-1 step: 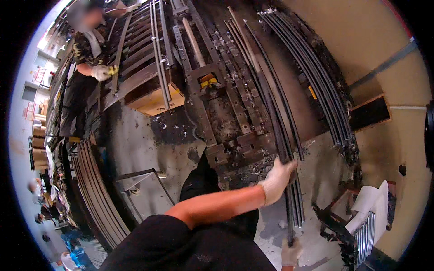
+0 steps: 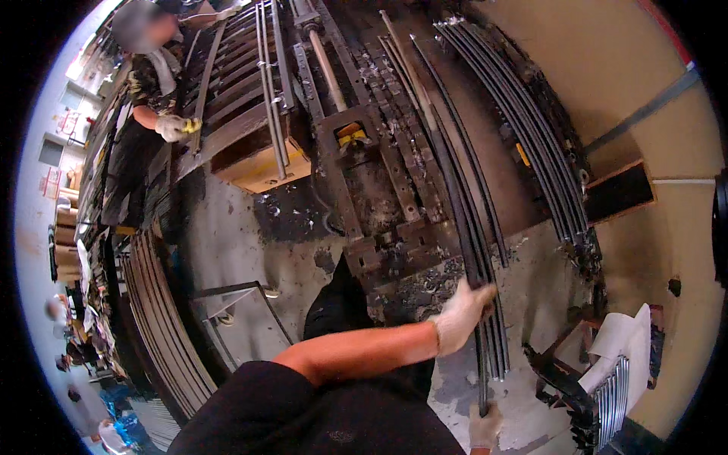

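Long dark metal rods (image 2: 472,243) run from the far bench toward me, right of centre. My left hand (image 2: 459,317), in a pale work glove, reaches across my body with its fingers closed round the rods near their close ends. How many of them it grips cannot be told. At the lower edge my right hand (image 2: 484,426), also gloved, is closed on the near end of one metal rod (image 2: 483,379), which sticks out closer to me than those beside it. Part of my right hand's grip is hidden.
A dirty steel machine frame (image 2: 364,262) with a cylinder rod (image 2: 326,64) stands ahead. More rods (image 2: 523,129) lie at right, above a bin of shiny tubes (image 2: 610,398). Flat bars (image 2: 163,318) are stacked at left. A co-worker's gloved hand (image 2: 176,127) is at a slatted rack.
My left hand has shifted slightly toward me along the rods. My right hand keeps its hold, nearly unmoved. The co-worker's gloved hand has moved a little to the right.
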`<state>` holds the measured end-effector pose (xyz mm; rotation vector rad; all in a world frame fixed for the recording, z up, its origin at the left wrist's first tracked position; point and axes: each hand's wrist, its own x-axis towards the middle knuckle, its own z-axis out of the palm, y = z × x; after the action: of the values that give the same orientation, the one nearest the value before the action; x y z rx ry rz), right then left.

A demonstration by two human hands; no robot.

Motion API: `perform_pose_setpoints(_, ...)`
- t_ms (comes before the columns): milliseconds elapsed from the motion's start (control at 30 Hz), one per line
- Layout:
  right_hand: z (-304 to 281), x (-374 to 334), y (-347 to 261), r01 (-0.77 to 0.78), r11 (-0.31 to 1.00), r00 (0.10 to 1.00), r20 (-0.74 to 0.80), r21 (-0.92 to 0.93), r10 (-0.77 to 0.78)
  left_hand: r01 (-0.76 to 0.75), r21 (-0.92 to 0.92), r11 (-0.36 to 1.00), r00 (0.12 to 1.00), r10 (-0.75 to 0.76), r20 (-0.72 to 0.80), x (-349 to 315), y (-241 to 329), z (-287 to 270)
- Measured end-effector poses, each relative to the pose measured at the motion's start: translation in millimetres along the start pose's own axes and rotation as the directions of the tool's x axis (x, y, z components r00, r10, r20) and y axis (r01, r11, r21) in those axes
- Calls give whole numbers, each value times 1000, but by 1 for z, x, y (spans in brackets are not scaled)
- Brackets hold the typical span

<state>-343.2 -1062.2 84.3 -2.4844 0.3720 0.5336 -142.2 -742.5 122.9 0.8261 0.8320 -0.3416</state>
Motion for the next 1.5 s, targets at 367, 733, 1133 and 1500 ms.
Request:
perform_pose_setpoints(367, -1, -57, 71, 41, 999, 912, 408, -7, -34, -30, 168, 985, 989, 54, -141, -93, -106, -43)
perform_pose_setpoints(733, 3, -71, 60, 99, 990, 890, 435, 103, -134, -10, 115, 993, 971, 37, -238, -81, -134, -64)
perform_pose_setpoints(1133, 18, -72, 42, 83, 994, 891, 442, 65, -103, -40, 600, 799, 953, 210, -216, -52, -142, -106)
perform_pose_setpoints(1500, 29, -58, 57, 112, 993, 920, 372, 49, -122, 1, 593, 806, 979, 120, -164, -39, -144, -95)
